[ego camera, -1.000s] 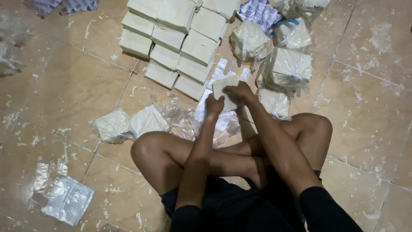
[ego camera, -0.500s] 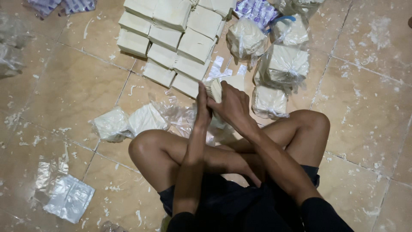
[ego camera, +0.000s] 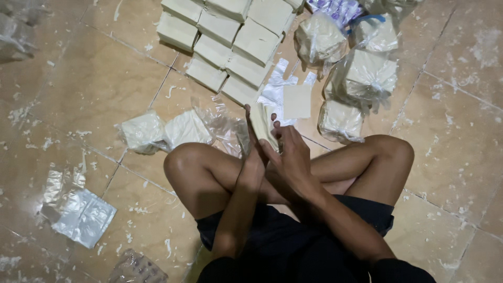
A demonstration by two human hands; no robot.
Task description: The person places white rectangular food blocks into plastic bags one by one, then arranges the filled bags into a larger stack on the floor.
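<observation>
I sit cross-legged on a tiled floor. My left hand [ego camera: 251, 160] and my right hand [ego camera: 290, 157] are pressed together around a thin pale slab [ego camera: 261, 121], held upright and edge-on above my knees. Just beyond my fingers a square pale slab [ego camera: 297, 101] lies flat on a clear plastic bag [ego camera: 276, 84]. Rows of bare pale blocks [ego camera: 230, 42] are lined up on the floor further ahead.
Bagged blocks [ego camera: 367, 78] are heaped at the upper right, and two more wrapped ones [ego camera: 162, 131] lie by my left knee. Crumpled clear bags [ego camera: 84, 215] lie at the lower left. White crumbs are scattered over the tiles.
My hands have drawn back toward my body and lowered. The slab between them has turned edge-on, and a square slab now lies flat on the plastic bag ahead.
</observation>
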